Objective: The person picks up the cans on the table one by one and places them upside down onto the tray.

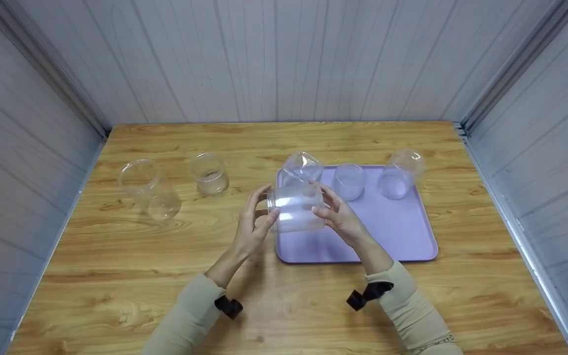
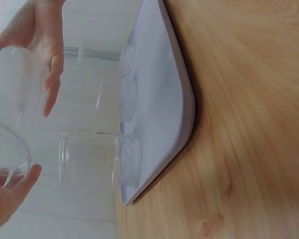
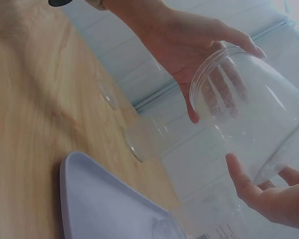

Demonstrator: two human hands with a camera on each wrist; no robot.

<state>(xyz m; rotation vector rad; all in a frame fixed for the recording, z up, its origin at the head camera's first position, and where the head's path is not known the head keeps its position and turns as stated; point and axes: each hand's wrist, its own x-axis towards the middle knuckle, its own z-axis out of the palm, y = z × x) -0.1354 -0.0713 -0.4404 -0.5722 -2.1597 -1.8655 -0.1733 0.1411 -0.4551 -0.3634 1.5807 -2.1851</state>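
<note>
Tabletop below, both hands hold one jar; right-wrist view, unlike head, shows another's apparent lettering.

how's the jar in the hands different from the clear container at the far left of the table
The jar is on its side, while the far-left container stands upright. The jar is lifted between both hands; the far-left container rests on the wooden table. The jar appears partly over the purple tray, the far-left container well away from it. Both are see-through and colourless.
</note>
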